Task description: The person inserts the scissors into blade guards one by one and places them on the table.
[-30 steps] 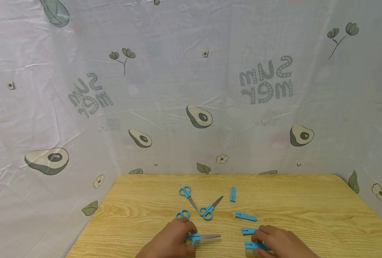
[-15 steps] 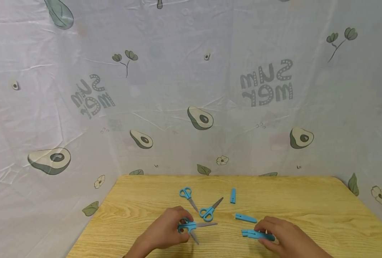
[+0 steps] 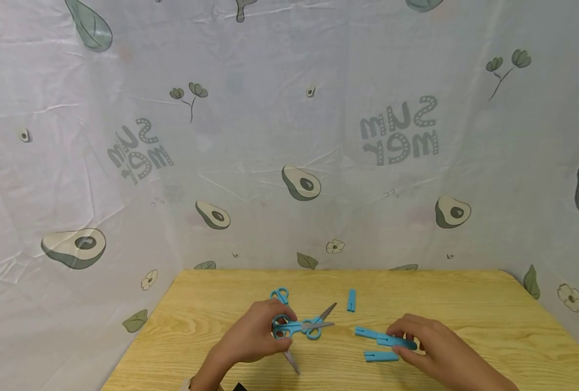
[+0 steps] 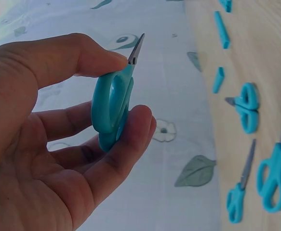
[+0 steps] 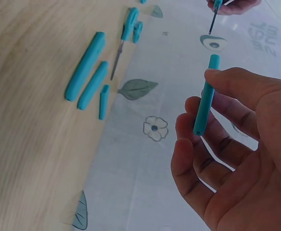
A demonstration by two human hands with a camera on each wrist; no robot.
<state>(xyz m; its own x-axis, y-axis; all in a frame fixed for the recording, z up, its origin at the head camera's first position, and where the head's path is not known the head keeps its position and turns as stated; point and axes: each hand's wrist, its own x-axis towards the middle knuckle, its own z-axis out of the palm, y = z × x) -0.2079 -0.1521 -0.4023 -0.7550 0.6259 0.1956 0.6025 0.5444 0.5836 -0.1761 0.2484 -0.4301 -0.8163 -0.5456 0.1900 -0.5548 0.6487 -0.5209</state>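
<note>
Over the wooden counter (image 3: 465, 304), seen from the head, the left hand (image 3: 257, 339) is pinching blue scissors (image 3: 296, 327) by the handles, blades pointing right toward the right hand (image 3: 426, 345), which is holding a blue blade cover (image 3: 394, 341) lengthwise, seemingly to line them up. At the left wrist, fingers are curling round the handle loops (image 4: 112, 103), tip aimed away. At the right wrist, thumb and fingers are gripping the cover (image 5: 205, 96), open end facing the palm.

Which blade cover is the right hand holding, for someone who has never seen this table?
Start at the wooden table; on its right side is the right hand. The blue blade cover is pinched in its fingers, lifted off the wood, while the other covers lie flat on the table.
</note>
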